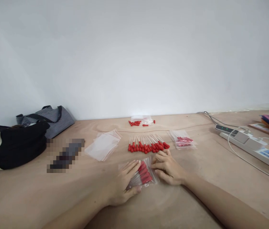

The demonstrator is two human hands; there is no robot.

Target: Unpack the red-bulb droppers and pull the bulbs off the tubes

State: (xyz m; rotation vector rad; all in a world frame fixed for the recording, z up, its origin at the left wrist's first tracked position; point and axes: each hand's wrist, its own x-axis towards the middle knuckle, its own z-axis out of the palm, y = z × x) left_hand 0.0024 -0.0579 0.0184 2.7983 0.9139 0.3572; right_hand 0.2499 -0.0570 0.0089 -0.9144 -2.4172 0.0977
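Clear bag (136,181) of red-tipped sticks (145,173): steady it evenly under your flat left hand (121,187), fingers nearly together; your right hand (170,168) curls at the right edge, pinch indiscernible.

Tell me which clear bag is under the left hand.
The filled bag nearest the person, red tips showing beside the left hand; the empty bags, filled stack and bag by the wall lie untouched.

A clear bag (135,178) lies flat, its red-tipped sticks (145,173) pointing right, seemingly side by side.
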